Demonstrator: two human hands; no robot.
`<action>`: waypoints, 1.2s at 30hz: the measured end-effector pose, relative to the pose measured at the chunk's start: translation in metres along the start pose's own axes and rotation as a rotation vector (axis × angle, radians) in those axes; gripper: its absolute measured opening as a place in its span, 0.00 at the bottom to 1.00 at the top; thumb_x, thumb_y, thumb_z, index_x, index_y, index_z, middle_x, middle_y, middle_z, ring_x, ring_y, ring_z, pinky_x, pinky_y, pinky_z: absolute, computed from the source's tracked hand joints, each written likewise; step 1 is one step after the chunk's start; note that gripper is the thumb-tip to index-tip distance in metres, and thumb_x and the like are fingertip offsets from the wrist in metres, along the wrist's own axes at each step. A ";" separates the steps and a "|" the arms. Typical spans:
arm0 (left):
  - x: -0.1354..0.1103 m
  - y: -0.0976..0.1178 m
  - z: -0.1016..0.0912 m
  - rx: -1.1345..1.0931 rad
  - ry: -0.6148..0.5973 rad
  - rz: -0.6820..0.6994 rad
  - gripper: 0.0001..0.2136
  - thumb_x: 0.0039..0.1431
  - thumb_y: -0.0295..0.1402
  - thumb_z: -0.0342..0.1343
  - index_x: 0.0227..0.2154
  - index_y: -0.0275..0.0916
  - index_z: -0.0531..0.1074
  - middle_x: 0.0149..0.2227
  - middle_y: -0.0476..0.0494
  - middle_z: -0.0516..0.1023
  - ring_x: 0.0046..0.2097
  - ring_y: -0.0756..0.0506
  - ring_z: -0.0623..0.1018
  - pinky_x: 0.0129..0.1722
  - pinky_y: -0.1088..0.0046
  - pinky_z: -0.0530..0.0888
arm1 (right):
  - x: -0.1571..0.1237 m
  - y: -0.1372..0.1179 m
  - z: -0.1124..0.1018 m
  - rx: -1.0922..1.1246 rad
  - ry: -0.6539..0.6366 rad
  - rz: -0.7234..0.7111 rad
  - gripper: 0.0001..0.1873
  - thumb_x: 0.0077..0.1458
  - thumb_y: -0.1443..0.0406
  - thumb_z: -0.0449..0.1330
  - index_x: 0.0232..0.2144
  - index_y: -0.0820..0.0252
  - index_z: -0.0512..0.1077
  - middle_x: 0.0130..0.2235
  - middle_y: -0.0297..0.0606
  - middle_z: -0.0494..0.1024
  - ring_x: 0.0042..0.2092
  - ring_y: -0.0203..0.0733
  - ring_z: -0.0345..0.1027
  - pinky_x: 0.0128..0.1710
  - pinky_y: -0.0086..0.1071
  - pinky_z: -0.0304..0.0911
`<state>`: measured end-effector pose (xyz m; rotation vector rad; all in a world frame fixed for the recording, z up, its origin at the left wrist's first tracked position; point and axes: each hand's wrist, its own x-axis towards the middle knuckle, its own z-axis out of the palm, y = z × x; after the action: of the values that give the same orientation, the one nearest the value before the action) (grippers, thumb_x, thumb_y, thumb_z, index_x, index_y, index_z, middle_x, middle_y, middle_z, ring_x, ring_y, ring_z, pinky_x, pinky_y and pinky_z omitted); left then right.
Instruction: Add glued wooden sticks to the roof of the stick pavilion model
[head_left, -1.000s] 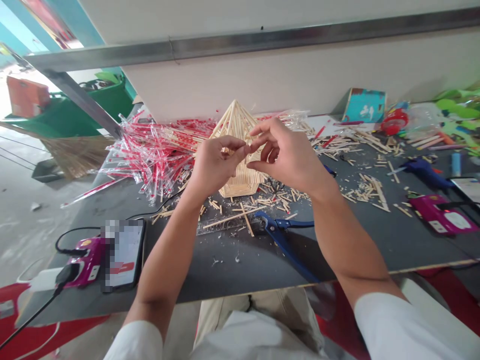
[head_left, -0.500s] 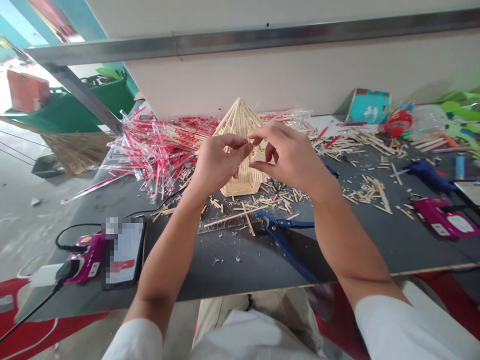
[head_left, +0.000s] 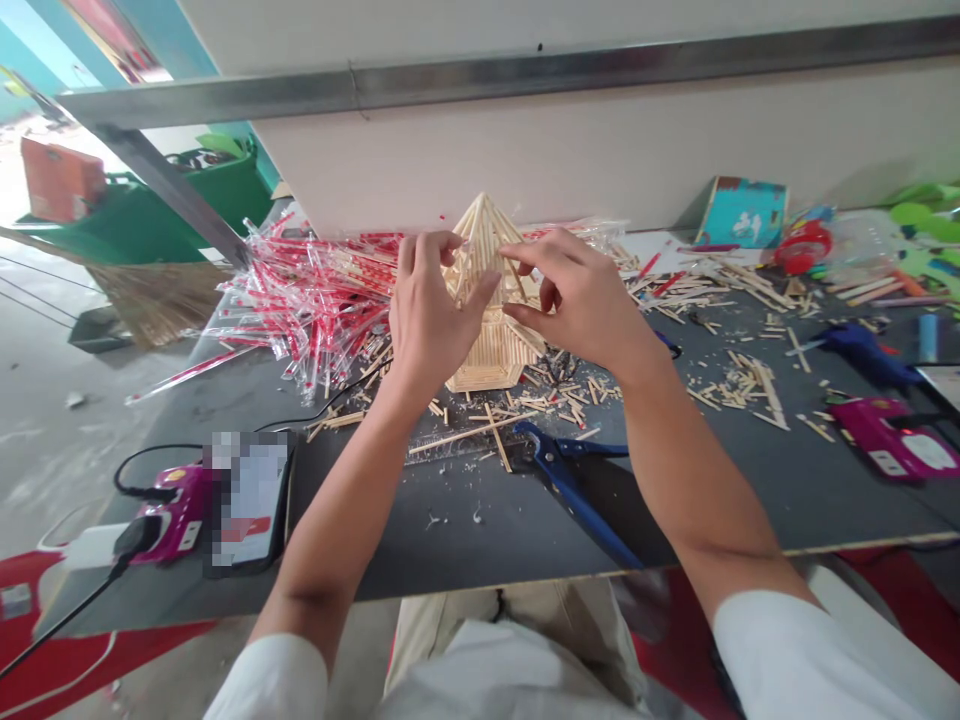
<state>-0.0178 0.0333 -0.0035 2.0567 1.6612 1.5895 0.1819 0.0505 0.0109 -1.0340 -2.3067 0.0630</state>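
Observation:
A small model of pale wooden sticks (head_left: 487, 372) with a pointed roof stands upright on the table, partly hidden behind my hands. On its left side, my left hand (head_left: 435, 310) is open, with its thumb spread from raised fingers. My right hand (head_left: 574, 295) is at its right side, fingers curved and thumb apart from the index finger. No held thing shows in either hand; whether the fingertips touch the model I cannot tell. Below them lie crossed loose sticks (head_left: 497, 437), a clear ruler (head_left: 427, 452) and a blue-handled cutter (head_left: 574, 490).
Red-and-clear plastic wrappers (head_left: 307, 290) are heaped at the left back. Stick offcuts (head_left: 739, 390) are scattered to the right, near a blue glue gun (head_left: 866, 355). Purple power blocks (head_left: 892, 437) sit at both sides, with a phone (head_left: 259, 505) at the left. A metal bar (head_left: 480, 85) crosses behind.
My hands have drawn apart from fingertips nearly meeting. The left hand has opened and its fingers have risen to the left; the right has barely moved.

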 end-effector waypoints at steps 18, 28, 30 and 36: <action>-0.002 -0.010 0.015 0.049 0.029 -0.002 0.25 0.53 0.39 0.71 0.51 0.46 0.68 0.41 0.45 0.77 0.40 0.42 0.77 0.39 0.64 0.73 | 0.000 -0.002 0.004 -0.119 -0.015 -0.016 0.30 0.67 0.58 0.57 0.68 0.59 0.64 0.60 0.49 0.72 0.51 0.52 0.72 0.49 0.43 0.69; -0.005 -0.012 0.015 -0.002 0.003 -0.066 0.25 0.55 0.41 0.70 0.53 0.49 0.68 0.37 0.47 0.81 0.33 0.44 0.77 0.34 0.65 0.70 | 0.001 0.008 0.010 0.036 0.035 -0.026 0.30 0.66 0.56 0.60 0.67 0.51 0.65 0.60 0.45 0.72 0.42 0.44 0.74 0.51 0.42 0.70; -0.005 -0.012 0.016 -0.027 -0.015 -0.074 0.25 0.56 0.40 0.69 0.54 0.48 0.66 0.37 0.47 0.81 0.34 0.44 0.78 0.35 0.66 0.71 | 0.001 0.008 0.010 0.039 0.019 -0.011 0.30 0.66 0.55 0.59 0.68 0.50 0.64 0.61 0.45 0.71 0.38 0.41 0.73 0.50 0.42 0.70; -0.003 -0.021 0.026 -0.181 -0.062 -0.106 0.27 0.58 0.34 0.69 0.55 0.45 0.62 0.41 0.46 0.80 0.42 0.44 0.83 0.38 0.69 0.76 | 0.001 0.010 0.009 -0.038 -0.006 -0.038 0.30 0.68 0.54 0.56 0.69 0.55 0.63 0.62 0.48 0.70 0.53 0.49 0.72 0.54 0.40 0.68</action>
<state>-0.0132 0.0530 -0.0297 1.8782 1.5180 1.5622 0.1831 0.0595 0.0018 -1.0096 -2.3401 0.0073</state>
